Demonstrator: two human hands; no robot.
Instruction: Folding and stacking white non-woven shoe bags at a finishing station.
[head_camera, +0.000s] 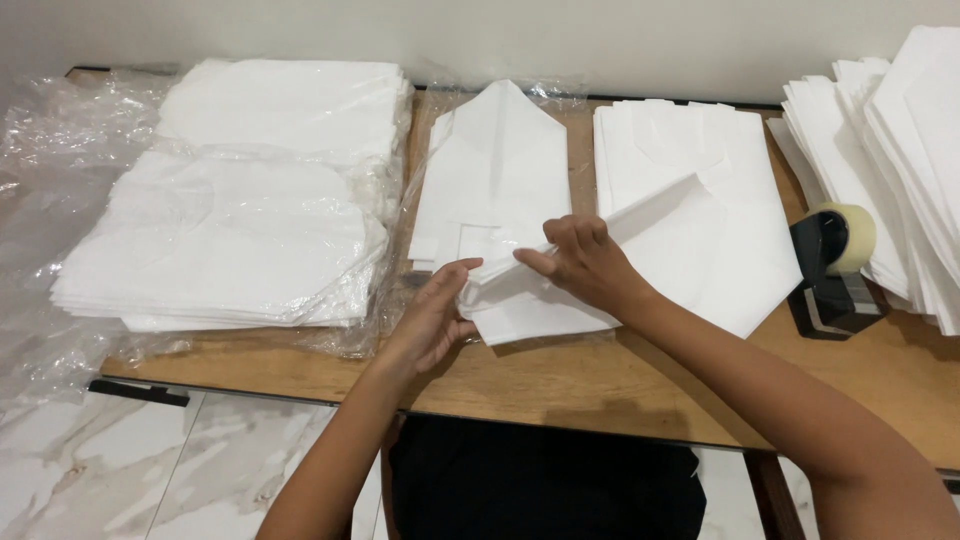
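Two hands, left hand (432, 318) and right hand (585, 262), both on one folded white sheet (540, 300) near the middle. One wooden table (620, 390). One tape dispenser (832, 272) at right, bearing one roll. Four stacks of white sheets: one plastic-wrapped stack (240, 200) far left, one pointed stack (495, 170) at centre, one flat stack (690, 180) right of centre, one fanned stack (900, 150) far right. Sheets per stack too many to count.
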